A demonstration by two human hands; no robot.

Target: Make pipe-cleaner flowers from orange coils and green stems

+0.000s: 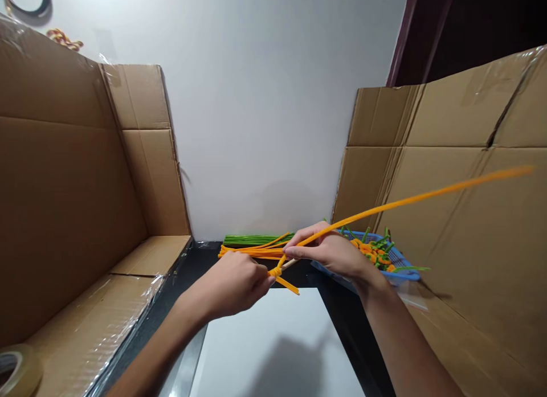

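My left hand (241, 283) is closed around a thin wooden stick (289, 265), at the spot where an orange pipe cleaner (397, 204) is coiled about it. A short orange end sticks out below the coil, toward the lower right. Between thumb and fingers, my right hand (327, 250) pinches the same pipe cleaner just above the coil. Its long free length sweeps up to the right, past my right wrist. Most of the stick is hidden by my left fingers.
Behind my hands lie bundles of green pipe cleaners (252, 240) and orange pipe cleaners (245, 250). On the right, a blue basket (408, 274) holds orange-and-green pieces. A white sheet (273, 351) covers the black table's middle. Cardboard walls (461, 215) flank both sides; a tape roll (29, 371) sits lower left.
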